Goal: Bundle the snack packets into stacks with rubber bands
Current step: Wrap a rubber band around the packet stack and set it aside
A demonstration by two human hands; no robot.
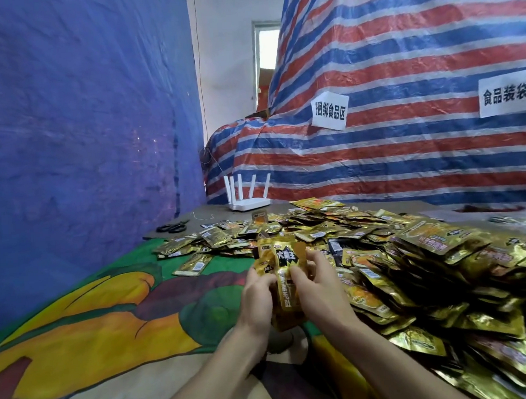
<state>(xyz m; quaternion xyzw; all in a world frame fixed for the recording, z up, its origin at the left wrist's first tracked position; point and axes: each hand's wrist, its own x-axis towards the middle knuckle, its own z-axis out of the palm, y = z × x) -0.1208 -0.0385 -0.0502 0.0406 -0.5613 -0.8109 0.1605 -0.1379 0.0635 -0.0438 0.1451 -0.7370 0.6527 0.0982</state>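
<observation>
Gripping one stack [283,261], the left hand [257,296] and right hand [319,292] curl round it; one heap [416,266] covers the counter's [108,319] right side, with one router [249,202] and one scissors [173,227] at the far edge.

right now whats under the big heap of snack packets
A green and yellow printed cloth shows left of the heap and runs under its edge. Whether anything else lies beneath cannot be seen; the heap covers it.

Packet heap [431,259] blocks right side — bare cloth [108,319] left; scissors [173,227], router [248,202] far back.
</observation>
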